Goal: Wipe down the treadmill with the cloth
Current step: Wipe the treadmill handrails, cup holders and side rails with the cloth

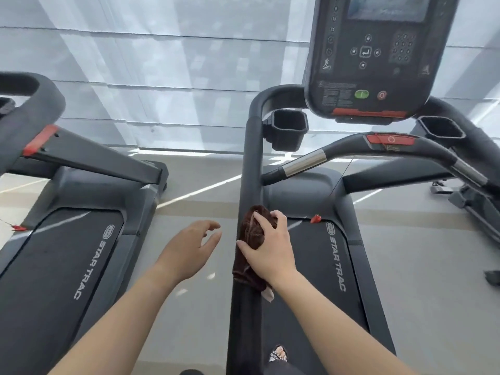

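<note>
A dark brown cloth (250,234) is wrapped over the left side handrail (250,163) of the treadmill (338,201) in front of me. My right hand (267,247) grips the cloth around the rail, fingers curled over its top and thumb on the near side. My left hand (193,244) hovers just left of the rail with relaxed fingers, holding nothing. The console (378,58) with green and red buttons stands above at the upper right. The belt (311,293) runs below my right arm.
A second treadmill (67,239) stands to the left across a strip of grey floor (194,190). A cup holder (288,129) hangs beside the rail. The front handlebar (351,150) carries a red stop switch. My foot shows at the bottom. More equipment sits at the far right.
</note>
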Demonstrator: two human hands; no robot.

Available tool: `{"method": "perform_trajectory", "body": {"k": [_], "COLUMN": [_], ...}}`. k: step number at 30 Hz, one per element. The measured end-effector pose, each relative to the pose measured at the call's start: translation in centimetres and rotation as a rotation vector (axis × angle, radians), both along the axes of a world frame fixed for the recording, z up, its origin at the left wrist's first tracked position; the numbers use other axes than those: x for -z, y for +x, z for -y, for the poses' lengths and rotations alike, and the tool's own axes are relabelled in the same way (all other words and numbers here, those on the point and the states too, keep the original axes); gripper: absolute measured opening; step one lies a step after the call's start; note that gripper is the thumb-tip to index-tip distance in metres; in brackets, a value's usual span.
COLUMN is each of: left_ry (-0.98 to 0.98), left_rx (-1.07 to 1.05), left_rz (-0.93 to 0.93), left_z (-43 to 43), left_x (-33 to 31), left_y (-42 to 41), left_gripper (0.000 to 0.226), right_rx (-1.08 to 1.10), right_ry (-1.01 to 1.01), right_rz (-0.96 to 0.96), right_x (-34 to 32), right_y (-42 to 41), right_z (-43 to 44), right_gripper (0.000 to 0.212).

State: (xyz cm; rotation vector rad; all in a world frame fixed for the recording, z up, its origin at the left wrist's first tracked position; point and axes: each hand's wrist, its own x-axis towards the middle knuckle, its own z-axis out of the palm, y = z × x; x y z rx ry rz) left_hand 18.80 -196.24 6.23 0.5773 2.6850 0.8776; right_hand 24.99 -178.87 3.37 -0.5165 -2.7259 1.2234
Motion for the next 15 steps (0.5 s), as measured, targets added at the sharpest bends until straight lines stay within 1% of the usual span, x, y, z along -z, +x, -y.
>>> {"method": "perform_trajectory", "body": {"k": [3,6,10,11,13,15], "left_ry": [0.007,0.096,0.221,0.246,0.289,0.342], "left_rx": [0.107,0.260,0.526,0.595,0.737,0.861], "left_rz": [-0.075,-0.202,-0.365,-0.378,-0.419,-0.457], "left_z": [0.1,-0.9,-2.9,-3.4,-4.2,-4.5], "left_x": [0.8,1.8,4.0,4.6,5.3,5.3], "left_y": [-2.2,-4.8,-7.1,-7.2,-6.7,-5.2], "left_gripper": [0.033,0.028,0.025,0.025,0.026,0.025], "right_rx": [0.014,0.080,0.202,0.248,0.328,0.395], "right_ry": [0.001,-0.005,0.089,0.109,0.150,0.190], "right_rz": [0.004,0.004,0.012,0.017,0.033,0.077], "right_x": [0.1,0.4,0.3,0.1,-0.4,-1.0], "right_y": [0.4,1.1,2.4,3.3,5.6,8.5], "right_z": [-0.1,0.1,1.9,2.6,4.3,6.5], "right_gripper": [0.072,0.073,0.073,0.069,0.055,0.050]}}
